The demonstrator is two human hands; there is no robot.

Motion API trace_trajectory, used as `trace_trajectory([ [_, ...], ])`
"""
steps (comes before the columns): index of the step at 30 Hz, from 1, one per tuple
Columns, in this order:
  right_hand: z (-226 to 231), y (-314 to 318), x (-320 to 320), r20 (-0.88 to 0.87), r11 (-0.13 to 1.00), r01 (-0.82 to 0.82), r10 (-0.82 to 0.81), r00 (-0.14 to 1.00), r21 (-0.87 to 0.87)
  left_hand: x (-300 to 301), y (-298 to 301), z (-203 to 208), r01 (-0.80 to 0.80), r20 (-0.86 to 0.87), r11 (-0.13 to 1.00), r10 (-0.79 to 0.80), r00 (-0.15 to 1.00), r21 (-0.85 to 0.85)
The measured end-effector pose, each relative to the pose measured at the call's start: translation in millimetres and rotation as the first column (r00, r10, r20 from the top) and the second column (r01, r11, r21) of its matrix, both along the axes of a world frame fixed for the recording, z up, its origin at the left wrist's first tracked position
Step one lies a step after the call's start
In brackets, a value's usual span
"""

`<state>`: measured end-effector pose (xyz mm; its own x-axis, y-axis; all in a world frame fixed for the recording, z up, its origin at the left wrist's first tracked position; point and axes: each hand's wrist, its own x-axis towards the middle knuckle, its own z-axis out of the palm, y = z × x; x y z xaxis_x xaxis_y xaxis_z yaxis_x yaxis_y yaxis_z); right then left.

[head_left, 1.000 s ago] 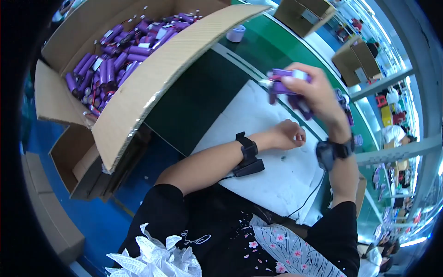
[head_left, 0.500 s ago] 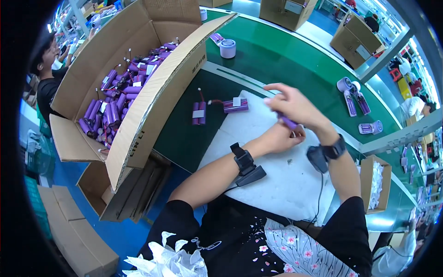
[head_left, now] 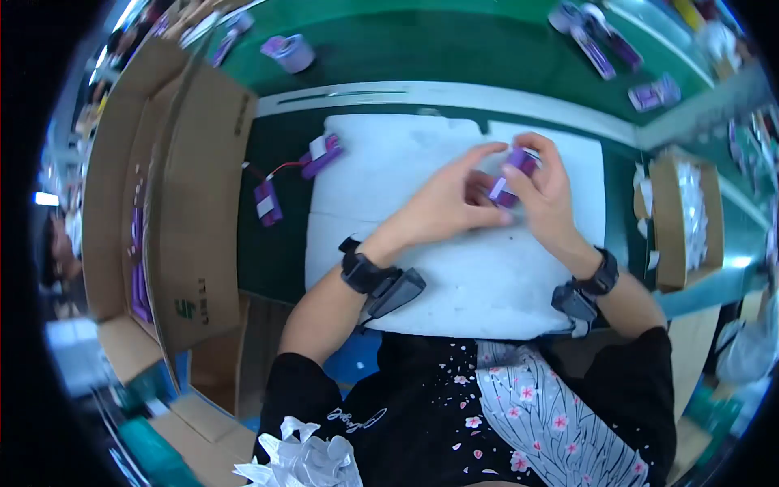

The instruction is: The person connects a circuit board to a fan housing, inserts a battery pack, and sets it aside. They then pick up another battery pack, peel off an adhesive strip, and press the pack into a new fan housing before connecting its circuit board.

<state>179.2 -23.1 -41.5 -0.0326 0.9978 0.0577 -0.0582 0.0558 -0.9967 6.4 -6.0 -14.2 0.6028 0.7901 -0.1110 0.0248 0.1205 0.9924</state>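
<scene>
A purple battery pack (head_left: pixel 515 173) with a white label is tilted above the white mat, gripped between the thumb and fingers of my right hand (head_left: pixel 552 195). Close on its left side, my left hand (head_left: pixel 450 195) curves round with thumb and fingers apart; blur hides whether its fingertips touch the pack. To the left, a second purple battery pack (head_left: pixel 322 156) with a white label and red wire lies at the mat's edge. Beside it, another labelled pack (head_left: pixel 267 202) rests on the dark green table.
A tall cardboard box (head_left: pixel 199 203) with purple packs inside stands at left. The white mat (head_left: pixel 414 284) lies before me. At right is a small cardboard box (head_left: pixel 670 227) of white pieces. Purple handheld devices (head_left: pixel 592 49) lie on the green surface (head_left: pixel 422 49) beyond.
My view has swung left-to-right, so the big box now shows its outer side. My hands have drawn apart, and the purple pack now shows upright-tilted in my right hand.
</scene>
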Motion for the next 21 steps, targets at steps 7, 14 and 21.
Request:
trace_trajectory([
  [7, 4, 1, -2, -0.029, 0.995, -0.1, 0.1, 0.995, 0.021, -7, 9, 9, -0.13, -0.138, 0.991, 0.127, 0.982, -0.011],
  [14, 6, 0, -9, -0.06, 0.989, -0.108, 0.114, 0.992, 0.097, -18, 15, 8, -0.295, -0.027, 0.955, 0.295, 0.955, -0.015],
  [21, 2, 5, -10, -0.005, 0.996, -0.023, 0.024, 1.0, 0.09, -20, 14, 7, -0.313, 0.056, 0.949, 0.314, 0.948, -0.039],
])
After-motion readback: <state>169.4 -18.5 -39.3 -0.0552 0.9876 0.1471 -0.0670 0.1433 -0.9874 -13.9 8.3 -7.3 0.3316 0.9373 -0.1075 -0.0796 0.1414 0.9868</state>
